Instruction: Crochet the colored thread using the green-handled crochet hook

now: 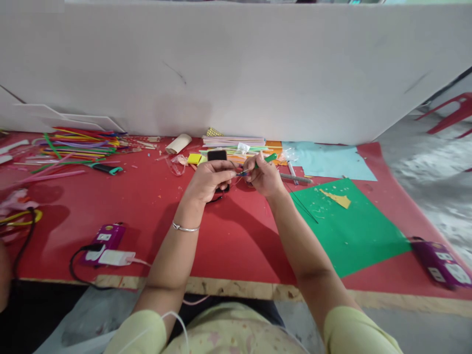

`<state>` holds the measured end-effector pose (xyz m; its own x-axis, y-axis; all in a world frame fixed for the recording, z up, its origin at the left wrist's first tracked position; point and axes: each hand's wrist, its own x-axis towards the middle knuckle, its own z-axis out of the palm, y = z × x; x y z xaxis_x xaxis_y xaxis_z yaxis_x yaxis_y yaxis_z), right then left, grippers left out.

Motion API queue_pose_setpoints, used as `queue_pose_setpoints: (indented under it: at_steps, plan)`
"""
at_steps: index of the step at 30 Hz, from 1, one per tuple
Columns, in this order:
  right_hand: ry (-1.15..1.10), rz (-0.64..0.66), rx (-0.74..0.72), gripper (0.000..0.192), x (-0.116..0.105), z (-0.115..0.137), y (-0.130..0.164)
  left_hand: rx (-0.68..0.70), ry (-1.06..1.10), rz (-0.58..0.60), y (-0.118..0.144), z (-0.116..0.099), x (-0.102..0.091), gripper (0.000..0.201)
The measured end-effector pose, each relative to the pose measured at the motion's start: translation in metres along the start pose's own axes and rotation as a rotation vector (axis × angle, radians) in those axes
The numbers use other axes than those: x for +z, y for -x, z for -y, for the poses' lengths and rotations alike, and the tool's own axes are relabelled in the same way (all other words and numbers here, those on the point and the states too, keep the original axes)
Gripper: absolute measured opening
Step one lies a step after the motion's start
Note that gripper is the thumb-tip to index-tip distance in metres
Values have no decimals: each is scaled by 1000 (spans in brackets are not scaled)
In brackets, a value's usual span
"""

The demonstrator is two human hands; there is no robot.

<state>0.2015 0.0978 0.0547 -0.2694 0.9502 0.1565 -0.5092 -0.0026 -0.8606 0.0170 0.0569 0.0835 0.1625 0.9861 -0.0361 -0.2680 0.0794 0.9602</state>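
Observation:
My left hand (212, 181) is closed in a pinch on a small dark blue piece (241, 173) with thin wires trailing from it. Close beside it, my right hand (264, 178) is wrapped round a slim tool with a green handle (272, 158), whose thin tip points at the blue piece. The tool's exact kind is partly hidden by my fingers. Behind my left hand lies a black phone-like object (217, 156). A grey rod (297, 178) sticks out to the right of my right hand; its other end is hidden.
On the red table (236, 236), a green sheet (354, 231) lies right, with a yellow scrap (337, 198). A light blue sheet (332, 160) is behind it. Coloured strips (81, 145) and a cutter (106, 169) lie left. Purple power boxes (117, 233) flank both sides; a white partition (236, 69) stands behind.

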Motion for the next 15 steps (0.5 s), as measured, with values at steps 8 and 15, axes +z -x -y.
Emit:
queue_pose_setpoints:
  at_steps: [8, 15]
  plan:
    - [68, 46, -33, 61, -5, -1, 0, 4, -16, 7, -1, 2, -1, 26]
    - [168, 48, -93, 62, -6, 1, 3, 19, -42, -21, -1, 2, 0, 25]
